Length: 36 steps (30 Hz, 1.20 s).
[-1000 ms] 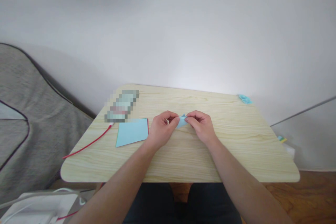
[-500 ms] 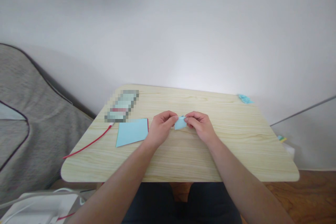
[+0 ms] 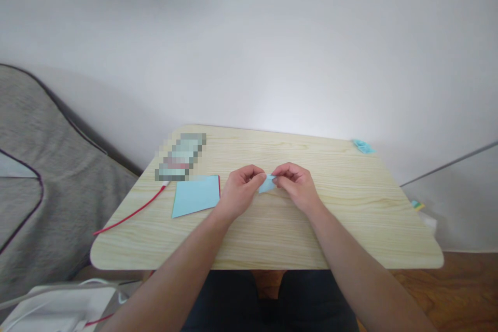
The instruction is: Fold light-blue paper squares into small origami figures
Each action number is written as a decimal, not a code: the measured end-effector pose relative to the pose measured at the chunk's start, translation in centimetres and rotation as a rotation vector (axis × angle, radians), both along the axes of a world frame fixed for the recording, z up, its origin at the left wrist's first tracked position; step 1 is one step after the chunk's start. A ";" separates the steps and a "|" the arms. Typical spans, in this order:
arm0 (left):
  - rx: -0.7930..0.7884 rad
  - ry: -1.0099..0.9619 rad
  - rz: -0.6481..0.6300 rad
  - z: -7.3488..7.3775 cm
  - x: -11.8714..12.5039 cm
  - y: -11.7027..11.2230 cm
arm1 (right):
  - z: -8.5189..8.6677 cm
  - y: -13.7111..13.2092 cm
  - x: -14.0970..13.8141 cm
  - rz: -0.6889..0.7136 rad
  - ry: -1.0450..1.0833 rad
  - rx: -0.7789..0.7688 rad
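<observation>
Just small blue folded paper (image 3: 267,183)

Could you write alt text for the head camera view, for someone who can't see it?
Two bare hands, left hand and right hand, pinch a small folded blue paper over a light wooden table. A flat blue sheet lies left.

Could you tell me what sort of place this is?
Probably a room at home used for paper craft: a small wooden table against a plain wall, blue paper on it, a grey fabric seat beside it.
</observation>
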<state>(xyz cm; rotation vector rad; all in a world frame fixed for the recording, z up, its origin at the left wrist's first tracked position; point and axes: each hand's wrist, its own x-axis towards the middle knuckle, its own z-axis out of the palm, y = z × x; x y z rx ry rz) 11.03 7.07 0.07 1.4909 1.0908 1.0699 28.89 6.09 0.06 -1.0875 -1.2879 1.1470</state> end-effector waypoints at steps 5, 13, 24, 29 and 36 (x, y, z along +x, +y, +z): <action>-0.001 -0.010 -0.015 -0.1 0.0 0.1 | -0.2 0.0 -0.1 0.003 -0.015 0.018; -0.005 -0.013 -0.036 -0.3 -0.1 0.1 | -0.1 0.0 0.0 0.031 0.009 0.014; -0.025 -0.054 -0.046 0.2 0.0 0.1 | -0.2 0.1 0.1 0.025 0.037 -0.019; -0.005 -0.024 -0.041 0.1 0.0 0.1 | -0.1 0.2 0.3 -0.020 -0.017 0.010; 0.033 0.029 0.041 0.1 0.1 -0.1 | -0.3 0.3 0.3 -0.042 0.015 0.029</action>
